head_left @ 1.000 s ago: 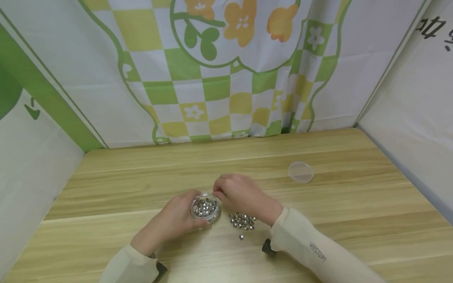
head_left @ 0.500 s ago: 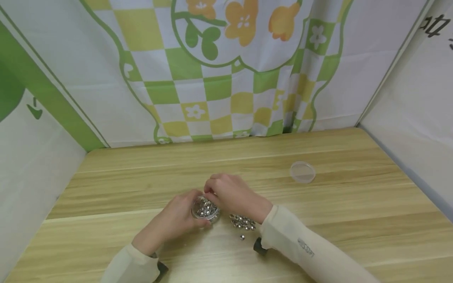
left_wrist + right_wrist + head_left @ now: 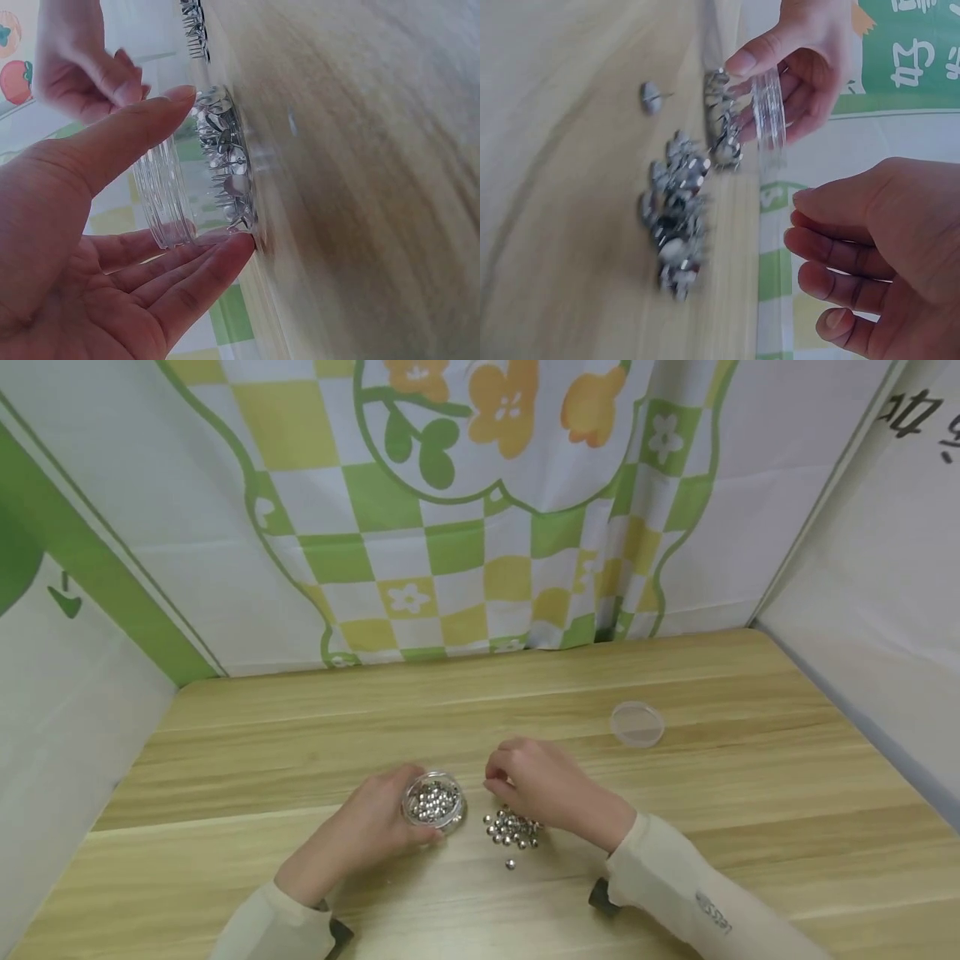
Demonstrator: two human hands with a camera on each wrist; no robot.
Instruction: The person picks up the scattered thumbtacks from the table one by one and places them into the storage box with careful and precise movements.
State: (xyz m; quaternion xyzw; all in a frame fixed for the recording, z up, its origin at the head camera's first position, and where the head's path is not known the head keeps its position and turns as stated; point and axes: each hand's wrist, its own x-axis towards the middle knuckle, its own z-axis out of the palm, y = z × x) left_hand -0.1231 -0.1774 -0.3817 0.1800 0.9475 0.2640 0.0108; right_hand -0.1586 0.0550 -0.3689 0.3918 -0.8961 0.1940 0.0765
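My left hand [image 3: 375, 814] grips a round clear plastic jar [image 3: 459, 820] on the table, thumb on the near side and fingers around the far side. Silver thumbtacks [image 3: 225, 157] fill the lower part of the jar, points up in many places. To its right lies a loose pile of the same thumbtacks [image 3: 513, 831], with one single thumbtack [image 3: 511, 864] apart in front. Above the pile's far side hovers my right hand [image 3: 547, 781]. In the right wrist view its fingers [image 3: 840, 259] are loosely bent, thumb tip near the index finger, with nothing visible between them.
A round clear lid [image 3: 637, 724] lies flat on the wooden table [image 3: 300, 718], farther back to the right. A checkered floral curtain [image 3: 465, 552] hangs behind the table's far edge, and pale cloth walls stand at both sides.
My right hand moved left to over the jar's rim, then back right to above the pile. The left hand has kept its hold on the jar.
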